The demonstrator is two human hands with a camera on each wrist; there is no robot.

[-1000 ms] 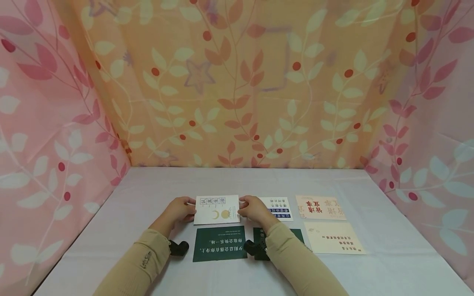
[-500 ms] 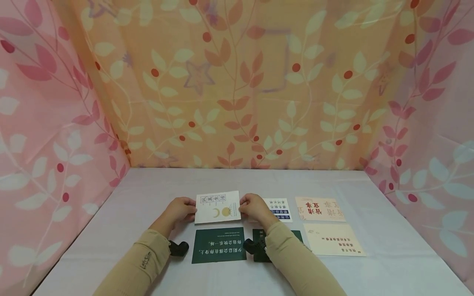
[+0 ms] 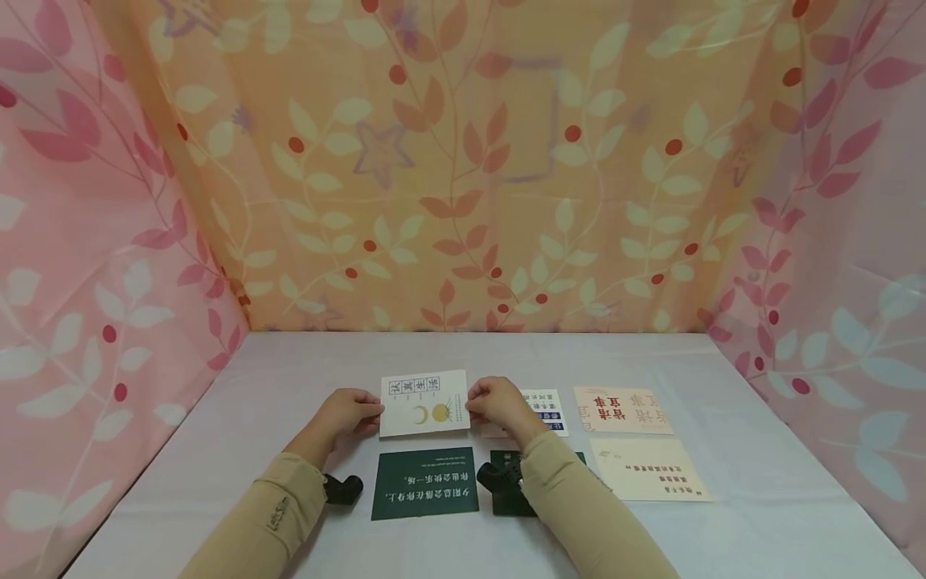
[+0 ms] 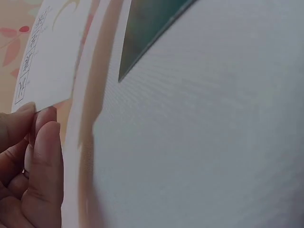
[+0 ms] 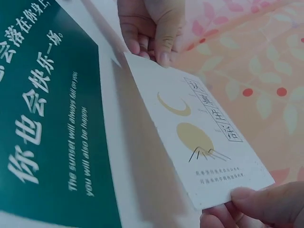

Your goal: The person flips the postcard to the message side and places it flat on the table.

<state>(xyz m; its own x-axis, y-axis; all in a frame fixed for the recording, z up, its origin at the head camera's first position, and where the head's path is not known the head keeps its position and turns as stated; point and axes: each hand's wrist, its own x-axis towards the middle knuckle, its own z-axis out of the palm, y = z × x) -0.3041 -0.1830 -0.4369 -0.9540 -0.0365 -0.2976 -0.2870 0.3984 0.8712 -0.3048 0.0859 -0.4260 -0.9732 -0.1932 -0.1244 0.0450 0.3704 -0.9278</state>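
Note:
A white postcard (image 3: 424, 404) with a gold moon, a gold sun and boxed characters is held between both hands, its far edge tilted up. My left hand (image 3: 346, 414) pinches one short edge, thumb on the printed face, as the left wrist view shows at the card's corner (image 4: 52, 61). At the opposite short edge my right hand (image 3: 501, 406) grips with thumb on top and fingers beneath. In the right wrist view the postcard (image 5: 190, 137) slants above the white cloth, casting a shadow. Just nearer to me lies a dark green card (image 3: 424, 484) with white characters.
Partly under my right forearm lie another green card (image 3: 506, 503) and a white card with blue print (image 3: 550, 410). Further right are a pinkish card with red characters (image 3: 624, 410) and a cream card (image 3: 647, 469). Patterned curtains (image 3: 448, 201) enclose the white-clothed table (image 3: 289, 362).
The postcard's far edge has tipped upward, with both hands keeping hold of its short edges. The right hand has risen slightly. The other cards lie as before.

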